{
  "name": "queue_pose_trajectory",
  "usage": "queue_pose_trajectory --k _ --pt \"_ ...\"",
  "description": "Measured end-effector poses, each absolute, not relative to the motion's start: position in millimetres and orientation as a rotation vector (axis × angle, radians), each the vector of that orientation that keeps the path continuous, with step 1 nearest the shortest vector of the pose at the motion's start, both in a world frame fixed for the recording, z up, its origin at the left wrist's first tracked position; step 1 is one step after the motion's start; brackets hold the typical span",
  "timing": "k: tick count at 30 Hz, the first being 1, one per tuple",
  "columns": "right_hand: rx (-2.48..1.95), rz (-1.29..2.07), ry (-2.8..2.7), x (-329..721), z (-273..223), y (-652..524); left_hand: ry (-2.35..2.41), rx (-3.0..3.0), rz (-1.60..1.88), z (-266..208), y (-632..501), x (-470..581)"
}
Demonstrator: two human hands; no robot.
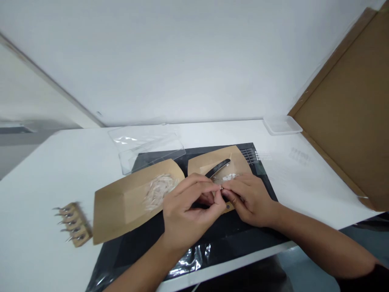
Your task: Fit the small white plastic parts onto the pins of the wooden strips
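My left hand and my right hand meet at the fingertips over the near side of the right cardboard tray. Both pinch a tiny dark and shiny piece, too small to name. A black, curved, flat stick like a nail file shows just behind my left fingers; its lower end is hidden. Small white bits lie in the tray behind my hands. To the left, another cardboard tray holds a heap of thin, clear, whitish slivers.
A black mat lies under both trays. At far left stands a small block with metal-tipped pegs. Clear plastic lids and a shallow plastic box sit at the back. A large cardboard box borders the right.
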State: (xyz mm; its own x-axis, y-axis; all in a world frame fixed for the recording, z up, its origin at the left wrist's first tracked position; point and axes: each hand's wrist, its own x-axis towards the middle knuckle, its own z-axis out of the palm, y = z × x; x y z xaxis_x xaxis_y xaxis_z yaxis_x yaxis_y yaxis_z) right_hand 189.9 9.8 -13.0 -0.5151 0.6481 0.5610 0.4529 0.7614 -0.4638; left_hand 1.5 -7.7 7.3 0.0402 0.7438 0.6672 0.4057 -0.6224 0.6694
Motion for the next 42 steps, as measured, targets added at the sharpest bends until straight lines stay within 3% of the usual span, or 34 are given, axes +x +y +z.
queue_pose_trajectory --k 31,37,42 --pt "-0.879 0.732 -2.11 192 1 8 1.015 2.335 1.581 13 -2 -6" --pt "-0.881 0.437 -2.154 194 -6 10 0.945 2.693 1.535 5 1 -16" --pt "-0.86 0.259 -2.201 194 -10 11 0.972 2.582 1.556 3 1 -13"
